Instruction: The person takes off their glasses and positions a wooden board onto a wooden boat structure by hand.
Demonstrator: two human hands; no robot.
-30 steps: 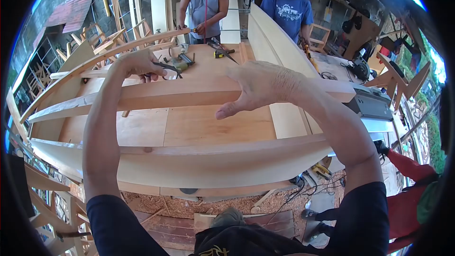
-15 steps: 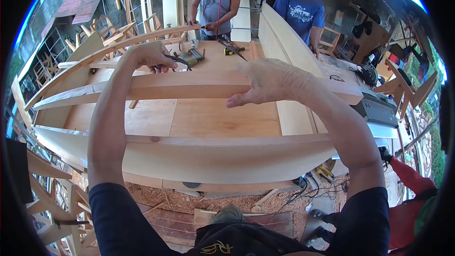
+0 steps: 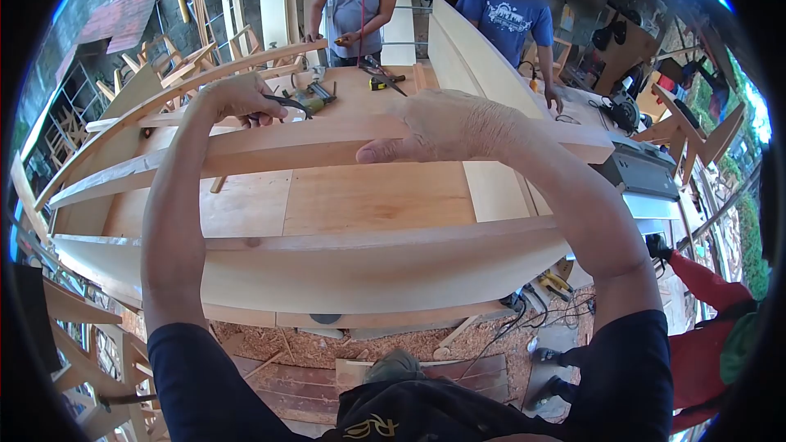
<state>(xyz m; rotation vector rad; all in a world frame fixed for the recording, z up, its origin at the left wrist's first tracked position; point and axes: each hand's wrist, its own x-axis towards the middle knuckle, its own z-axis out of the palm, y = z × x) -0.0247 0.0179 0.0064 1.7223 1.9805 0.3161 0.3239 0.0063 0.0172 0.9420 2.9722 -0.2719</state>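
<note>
A long, curved wooden beam (image 3: pixel 311 147) runs across in front of me, above the wooden tabletop (image 3: pixel 377 194). My right hand (image 3: pixel 450 127) grips it from above, thumb along the near face and the other fingers hidden behind. Over the far edge, my left hand (image 3: pixel 241 101) is closed around a thin, dark, curved item (image 3: pixel 286 102) whose kind I cannot make out. Nearer to me lies a wide, pale curved wooden piece (image 3: pixel 368 274), which neither hand touches.
Beyond the beam lie a green tool (image 3: pixel 315 98) and a yellow tape measure (image 3: pixel 377 84). A person in a grey sleeveless top (image 3: pixel 358 4) and one in a blue shirt (image 3: pixel 512 24) stand across. A tall pale panel (image 3: pixel 483 53) rises at right; cables (image 3: pixel 524 323) trail below.
The view has shifted, so the bench things appear slightly further left. My right hand has moved a little left over the beam, its thumb lying flatter. The left hand keeps the dark item.
</note>
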